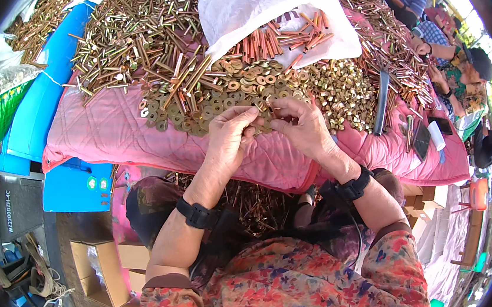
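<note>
Floral shirt closest to cam. Left hand and right hand both pinched on brassy bits, too tiny to ID, just above flat washers on pink quilt. Tip: light grip, stay low over washers.

- Loose floral fabric top, orange-red with blue blossoms
- Plain brown sleeve cuffs
- Black wrist straps bearing chunky dark fittings, one per wrist
- Dark patterned cloth trousers
</note>
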`<move>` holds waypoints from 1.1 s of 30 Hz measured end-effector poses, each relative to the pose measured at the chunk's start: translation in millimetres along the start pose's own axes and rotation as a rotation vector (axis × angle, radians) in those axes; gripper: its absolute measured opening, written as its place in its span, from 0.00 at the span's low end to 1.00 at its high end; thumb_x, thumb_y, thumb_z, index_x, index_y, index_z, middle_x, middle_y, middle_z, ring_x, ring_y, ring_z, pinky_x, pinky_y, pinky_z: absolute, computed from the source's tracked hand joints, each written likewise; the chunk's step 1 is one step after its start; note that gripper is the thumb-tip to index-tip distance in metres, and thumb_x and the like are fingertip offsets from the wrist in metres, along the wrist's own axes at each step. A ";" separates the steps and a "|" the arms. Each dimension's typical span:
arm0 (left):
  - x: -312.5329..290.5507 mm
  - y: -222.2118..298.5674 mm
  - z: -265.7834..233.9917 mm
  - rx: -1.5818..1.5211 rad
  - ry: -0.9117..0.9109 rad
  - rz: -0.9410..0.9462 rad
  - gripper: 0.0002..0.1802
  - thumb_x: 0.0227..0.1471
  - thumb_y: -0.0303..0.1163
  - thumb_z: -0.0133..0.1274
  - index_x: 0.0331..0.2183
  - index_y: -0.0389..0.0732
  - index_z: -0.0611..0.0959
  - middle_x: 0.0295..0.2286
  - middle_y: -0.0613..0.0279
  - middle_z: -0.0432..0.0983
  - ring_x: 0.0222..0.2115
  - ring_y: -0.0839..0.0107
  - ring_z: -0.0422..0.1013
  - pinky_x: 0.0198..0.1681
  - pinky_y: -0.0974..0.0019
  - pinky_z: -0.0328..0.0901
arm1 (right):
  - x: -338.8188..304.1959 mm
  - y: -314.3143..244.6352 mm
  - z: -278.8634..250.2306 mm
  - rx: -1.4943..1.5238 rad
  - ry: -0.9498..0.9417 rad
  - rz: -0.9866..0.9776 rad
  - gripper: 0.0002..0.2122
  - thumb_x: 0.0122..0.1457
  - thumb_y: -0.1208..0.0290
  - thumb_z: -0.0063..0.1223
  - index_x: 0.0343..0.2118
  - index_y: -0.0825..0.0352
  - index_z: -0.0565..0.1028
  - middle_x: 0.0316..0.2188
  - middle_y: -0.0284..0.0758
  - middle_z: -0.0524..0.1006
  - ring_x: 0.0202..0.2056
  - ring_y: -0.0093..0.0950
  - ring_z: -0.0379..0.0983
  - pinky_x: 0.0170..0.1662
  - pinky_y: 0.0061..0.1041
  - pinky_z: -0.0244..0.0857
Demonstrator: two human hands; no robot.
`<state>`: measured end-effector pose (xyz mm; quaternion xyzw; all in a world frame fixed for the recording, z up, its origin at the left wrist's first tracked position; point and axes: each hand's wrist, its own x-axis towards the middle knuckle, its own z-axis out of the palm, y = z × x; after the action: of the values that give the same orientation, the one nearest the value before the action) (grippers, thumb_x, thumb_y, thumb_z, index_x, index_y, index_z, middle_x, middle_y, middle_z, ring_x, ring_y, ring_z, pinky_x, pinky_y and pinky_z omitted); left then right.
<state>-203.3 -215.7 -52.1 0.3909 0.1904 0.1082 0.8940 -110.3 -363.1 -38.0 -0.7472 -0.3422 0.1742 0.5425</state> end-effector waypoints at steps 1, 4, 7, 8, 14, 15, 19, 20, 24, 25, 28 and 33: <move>-1.2 -0.1 1.4 -0.001 0.010 -0.012 0.04 0.48 0.25 0.54 0.29 0.37 0.78 0.22 0.58 0.74 0.15 0.83 0.61 0.15 0.83 0.50 | 3.3 6.3 -2.0 0.077 0.063 -0.002 0.10 0.50 0.80 0.53 0.37 0.72 0.70 0.28 0.31 0.75 0.29 0.19 0.72 0.32 0.18 0.66; -5.0 4.2 4.0 0.020 0.036 -0.029 0.04 0.47 0.24 0.54 0.29 0.36 0.78 0.21 0.57 0.75 0.14 0.83 0.61 0.14 0.83 0.50 | 8.8 0.5 -14.8 0.475 0.188 0.099 0.11 0.53 0.78 0.51 0.39 0.71 0.67 0.25 0.32 0.74 0.26 0.18 0.70 0.29 0.18 0.65; -6.1 1.4 6.2 0.057 0.011 -0.024 0.04 0.46 0.23 0.55 0.29 0.35 0.78 0.20 0.57 0.75 0.13 0.83 0.61 0.15 0.83 0.51 | 11.2 -3.7 -19.7 0.553 0.242 0.107 0.15 0.55 0.76 0.52 0.43 0.69 0.63 0.27 0.33 0.73 0.24 0.19 0.69 0.30 0.18 0.66; -6.4 0.8 7.5 0.058 0.010 -0.028 0.04 0.46 0.23 0.55 0.29 0.35 0.78 0.20 0.57 0.75 0.13 0.83 0.61 0.15 0.83 0.51 | 11.5 -2.7 -17.8 0.593 0.279 0.067 0.18 0.55 0.75 0.52 0.47 0.69 0.61 0.27 0.33 0.73 0.25 0.20 0.70 0.31 0.18 0.66; -4.3 -2.0 5.8 0.059 -0.020 -0.014 0.06 0.44 0.22 0.57 0.30 0.34 0.79 0.20 0.56 0.75 0.13 0.83 0.61 0.15 0.82 0.52 | 5.8 1.4 -11.6 0.675 0.241 0.051 0.25 0.54 0.74 0.54 0.53 0.65 0.57 0.29 0.35 0.73 0.29 0.22 0.72 0.34 0.20 0.68; -4.0 -2.4 5.1 0.069 -0.022 -0.006 0.06 0.44 0.22 0.57 0.30 0.34 0.79 0.20 0.56 0.75 0.13 0.83 0.61 0.15 0.82 0.52 | 5.3 1.8 -10.3 0.717 0.259 0.088 0.24 0.54 0.74 0.54 0.52 0.65 0.57 0.30 0.35 0.73 0.29 0.23 0.73 0.34 0.20 0.68; -3.1 -3.7 5.3 0.146 0.000 0.066 0.05 0.43 0.22 0.57 0.28 0.34 0.80 0.19 0.58 0.75 0.12 0.86 0.60 0.14 0.82 0.51 | 1.4 5.0 -5.4 0.720 0.308 0.062 0.21 0.54 0.75 0.53 0.50 0.65 0.59 0.31 0.35 0.73 0.30 0.24 0.73 0.35 0.21 0.69; -2.6 -3.4 5.3 0.147 -0.002 0.065 0.05 0.43 0.22 0.57 0.28 0.34 0.80 0.19 0.58 0.75 0.12 0.86 0.60 0.14 0.82 0.51 | 1.2 5.0 -3.9 0.721 0.311 0.061 0.21 0.54 0.75 0.53 0.50 0.65 0.59 0.31 0.35 0.73 0.30 0.24 0.73 0.35 0.21 0.69; -2.2 -3.5 2.6 0.241 -0.007 0.125 0.04 0.43 0.20 0.55 0.28 0.33 0.80 0.21 0.60 0.75 0.15 0.83 0.63 0.18 0.81 0.55 | -1.1 5.3 2.2 0.903 0.357 0.137 0.19 0.54 0.76 0.52 0.47 0.66 0.60 0.32 0.37 0.73 0.30 0.25 0.73 0.34 0.22 0.70; -2.9 -4.6 2.0 0.262 0.007 0.121 0.05 0.44 0.19 0.54 0.28 0.33 0.79 0.22 0.60 0.75 0.17 0.81 0.65 0.22 0.80 0.58 | -2.3 6.4 3.8 0.866 0.352 0.117 0.19 0.54 0.76 0.53 0.47 0.66 0.59 0.32 0.38 0.73 0.30 0.26 0.73 0.34 0.23 0.70; -4.0 -7.8 9.0 0.218 0.046 0.150 0.05 0.45 0.19 0.50 0.29 0.33 0.79 0.26 0.61 0.75 0.24 0.78 0.69 0.30 0.78 0.62 | -5.0 16.5 7.5 0.858 0.331 0.083 0.23 0.53 0.74 0.55 0.48 0.67 0.56 0.35 0.41 0.74 0.31 0.26 0.73 0.34 0.24 0.70; 1.0 -8.6 3.4 0.145 0.042 0.100 0.11 0.49 0.29 0.46 0.35 0.35 0.78 0.29 0.61 0.74 0.30 0.74 0.70 0.35 0.74 0.64 | -7.3 6.8 7.6 0.774 0.196 0.057 0.18 0.56 0.74 0.51 0.47 0.68 0.59 0.36 0.40 0.73 0.31 0.25 0.73 0.35 0.23 0.71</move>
<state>-200.6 -223.3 -56.6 0.4614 0.1968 0.1469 0.8525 -118.1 -364.2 -47.8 -0.5100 -0.1771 0.2329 0.8089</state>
